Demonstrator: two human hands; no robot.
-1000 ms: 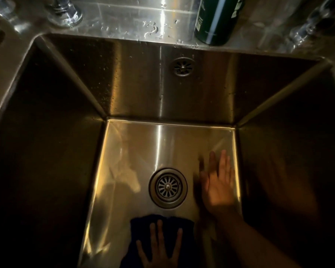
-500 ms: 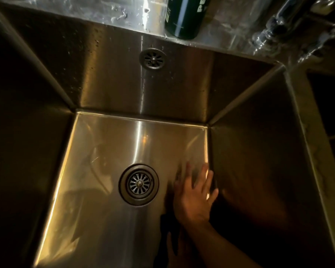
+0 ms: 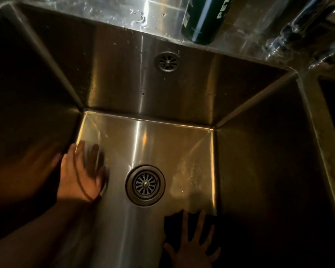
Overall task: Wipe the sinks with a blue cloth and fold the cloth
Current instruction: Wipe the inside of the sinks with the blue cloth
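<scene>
Both hands have shifted: the left hand (image 3: 81,171) now lies flat and spread, holding nothing, on the sink (image 3: 153,136) floor left of the drain (image 3: 145,184). Right hand (image 3: 191,248), fingers wide, presses the cloth (image 3: 174,225) at near right. Risk: cloth bunches under uneven palm pressure, leaving corners unwiped.

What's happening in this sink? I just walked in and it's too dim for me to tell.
A person is wiping a deep stainless-steel sink with bare hands. The right hand, fingers spread, presses a dark cloth flat on the sink floor in the near right corner. The left hand, open and motion-blurred, lies on the floor left of the round metal drain strainer, holding no cloth. A dark green bottle stands on the wet back ledge. No folding has begun.
</scene>
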